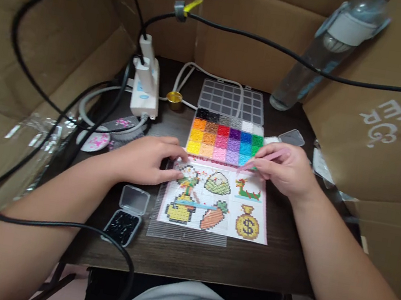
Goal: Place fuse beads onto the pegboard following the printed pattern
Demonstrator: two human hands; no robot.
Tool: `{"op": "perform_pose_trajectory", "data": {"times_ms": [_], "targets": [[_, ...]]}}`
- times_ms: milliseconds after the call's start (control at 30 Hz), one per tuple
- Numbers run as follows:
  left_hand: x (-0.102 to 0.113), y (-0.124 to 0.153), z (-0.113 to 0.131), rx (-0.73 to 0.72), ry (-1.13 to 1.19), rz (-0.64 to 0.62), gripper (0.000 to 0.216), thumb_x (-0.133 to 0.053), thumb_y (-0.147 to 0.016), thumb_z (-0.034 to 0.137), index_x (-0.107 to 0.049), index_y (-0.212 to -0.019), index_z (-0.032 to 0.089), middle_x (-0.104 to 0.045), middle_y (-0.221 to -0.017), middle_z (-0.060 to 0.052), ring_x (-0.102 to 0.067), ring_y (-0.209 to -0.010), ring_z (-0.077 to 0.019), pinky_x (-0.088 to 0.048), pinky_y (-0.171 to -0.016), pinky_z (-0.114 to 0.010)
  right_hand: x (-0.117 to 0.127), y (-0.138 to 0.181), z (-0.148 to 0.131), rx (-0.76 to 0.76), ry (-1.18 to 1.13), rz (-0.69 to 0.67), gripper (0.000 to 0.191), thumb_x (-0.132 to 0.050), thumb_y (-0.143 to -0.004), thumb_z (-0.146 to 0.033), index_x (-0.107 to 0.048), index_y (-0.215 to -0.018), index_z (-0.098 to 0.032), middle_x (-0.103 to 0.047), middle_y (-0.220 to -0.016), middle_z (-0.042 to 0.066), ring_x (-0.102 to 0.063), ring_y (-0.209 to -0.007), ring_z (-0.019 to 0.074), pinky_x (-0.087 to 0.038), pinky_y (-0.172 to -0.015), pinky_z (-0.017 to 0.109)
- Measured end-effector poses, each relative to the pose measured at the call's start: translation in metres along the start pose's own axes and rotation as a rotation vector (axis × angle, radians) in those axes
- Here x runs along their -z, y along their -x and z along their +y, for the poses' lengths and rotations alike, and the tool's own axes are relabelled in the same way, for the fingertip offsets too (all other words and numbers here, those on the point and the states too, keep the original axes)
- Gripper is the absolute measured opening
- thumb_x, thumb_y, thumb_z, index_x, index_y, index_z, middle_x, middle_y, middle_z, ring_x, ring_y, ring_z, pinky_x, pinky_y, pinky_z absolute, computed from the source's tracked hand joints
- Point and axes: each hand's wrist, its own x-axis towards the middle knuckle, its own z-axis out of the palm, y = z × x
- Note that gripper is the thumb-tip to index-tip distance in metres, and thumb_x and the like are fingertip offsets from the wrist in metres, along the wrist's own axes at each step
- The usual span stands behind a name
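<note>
My right hand (291,171) pinches a pair of pink tweezers (274,155), their tips close to the top edge of a printed bead pattern sheet (229,225). The sheet shows pixel pictures, among them a carrot, a green dragon boat and a money bag. Under it, a clear ridged board (186,236) sticks out at the left and front. My left hand (147,159) rests at the sheet's left edge, thumb and forefinger apart, fingertips on the sheet. Some coloured beads seem to lie near the left fingertips, too small to tell apart. A compartment case (233,103) of coloured beads lies open behind the sheet.
A small open box (134,199) with black beads stands front left. Behind are a white power strip (146,92), a gold round tin (174,99) and a leaning clear bottle (304,67). A black cable (257,37) loops across the view. Cardboard walls (254,13) enclose the table.
</note>
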Motion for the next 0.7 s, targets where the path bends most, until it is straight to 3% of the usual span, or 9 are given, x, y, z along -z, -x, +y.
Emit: {"op": "perform_pose_trajectory", "data": {"times_ms": [133, 233, 300, 433, 533, 700], "targets": [[-0.002, 0.001, 0.001, 0.004, 0.017, 0.000, 0.039, -0.063, -0.089, 0.046, -0.073, -0.118, 0.022, -0.069, -0.110, -0.007, -0.067, -0.097, -0.0241, -0.049, -0.086, -0.036, -0.021, 0.006, -0.004, 0.018, -0.310, -0.016, 0.021, -0.094, -0.066, -0.037, -0.082, -0.077, -0.023, -0.076, -0.066, 0.003, -0.054, -0.043, 0.0092, -0.045, -0.041, 0.024], [-0.002, 0.000, 0.002, 0.006, 0.011, 0.002, 0.039, -0.064, -0.089, 0.045, -0.074, -0.118, 0.021, -0.069, -0.110, -0.008, -0.068, -0.096, -0.0244, -0.049, -0.086, -0.036, -0.044, 0.015, -0.006, -0.018, -0.392, -0.071, 0.019, -0.092, -0.070, -0.039, -0.082, -0.079, -0.026, -0.074, -0.063, 0.001, -0.055, -0.042, 0.0096, -0.049, -0.040, 0.024], [-0.002, 0.000, 0.003, 0.005, 0.003, 0.006, 0.039, -0.064, -0.089, 0.044, -0.074, -0.118, 0.021, -0.070, -0.109, -0.008, -0.068, -0.096, -0.0246, -0.049, -0.085, -0.037, -0.059, 0.020, -0.005, -0.031, -0.312, -0.085, 0.018, -0.088, -0.076, -0.038, -0.083, -0.085, -0.024, -0.072, -0.059, 0.001, -0.061, -0.045, 0.0117, -0.056, -0.046, 0.026], [-0.002, 0.000, 0.004, 0.002, -0.005, 0.008, 0.040, -0.064, -0.089, 0.045, -0.074, -0.119, 0.022, -0.070, -0.108, -0.008, -0.068, -0.096, -0.0250, -0.049, -0.084, -0.036, -0.083, 0.022, 0.000, -0.045, -0.133, -0.066, 0.020, -0.087, -0.078, -0.035, -0.081, -0.091, -0.021, -0.080, -0.080, 0.005, -0.073, -0.060, 0.0151, -0.063, -0.059, 0.028], [-0.002, 0.000, 0.005, 0.002, -0.002, 0.007, 0.040, -0.064, -0.089, 0.044, -0.074, -0.120, 0.022, -0.070, -0.108, -0.008, -0.068, -0.097, -0.0252, -0.049, -0.086, -0.037, -0.091, 0.017, 0.000, 0.034, -0.075, -0.050, 0.017, -0.087, -0.076, -0.033, -0.081, -0.088, -0.022, -0.079, -0.081, 0.004, -0.072, -0.062, 0.0144, -0.062, -0.060, 0.028], [-0.001, -0.001, 0.006, 0.016, -0.016, -0.002, 0.041, -0.064, -0.089, 0.045, -0.073, -0.121, 0.021, -0.070, -0.108, -0.008, -0.067, -0.097, -0.0253, -0.049, -0.084, -0.036, -0.089, 0.013, 0.001, 0.227, 0.075, 0.015, 0.006, -0.083, -0.079, -0.029, -0.082, -0.081, -0.023, -0.080, -0.095, 0.007, -0.075, -0.087, 0.0201, -0.064, -0.067, 0.030]]}}
